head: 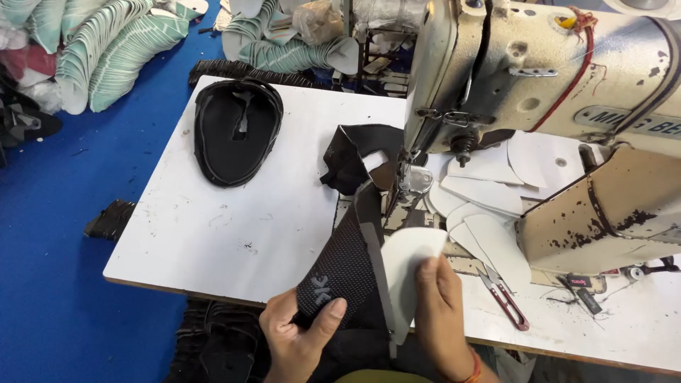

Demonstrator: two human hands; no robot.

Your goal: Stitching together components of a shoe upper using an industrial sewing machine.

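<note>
My left hand grips the near end of a black mesh shoe upper piece, thumb on top. The piece runs up to the needle of a cream industrial sewing machine. My right hand holds a white curved lining piece against the black piece's right edge. The far end of the black upper folds up beside the presser foot.
A stack of black stitched uppers lies on the white table at the left. White cut pieces pile under the machine arm. Red-handled snips lie right of my right hand. Green-white shoe parts heap on the blue floor.
</note>
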